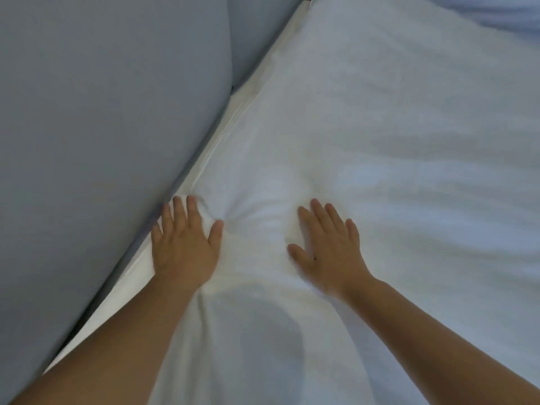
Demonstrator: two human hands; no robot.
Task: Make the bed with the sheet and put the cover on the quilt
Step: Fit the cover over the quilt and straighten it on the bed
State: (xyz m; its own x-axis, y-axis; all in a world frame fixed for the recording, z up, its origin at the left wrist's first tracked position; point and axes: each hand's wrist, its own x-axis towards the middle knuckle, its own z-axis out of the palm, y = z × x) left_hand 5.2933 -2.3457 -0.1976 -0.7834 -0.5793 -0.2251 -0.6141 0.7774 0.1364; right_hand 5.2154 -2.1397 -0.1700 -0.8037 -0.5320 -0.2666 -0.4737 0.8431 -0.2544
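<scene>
Left hand (185,244) and right hand (327,247): palms down, fingers straight and spread, side by side; bare forearms extended forward, converging slightly.

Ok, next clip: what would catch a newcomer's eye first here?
Two bare hands pressed flat on the white bedding, low in the centre: the left hand at its edge, beside the grey-blue padded panel, the right hand further in. Creases fan out between them.
</scene>
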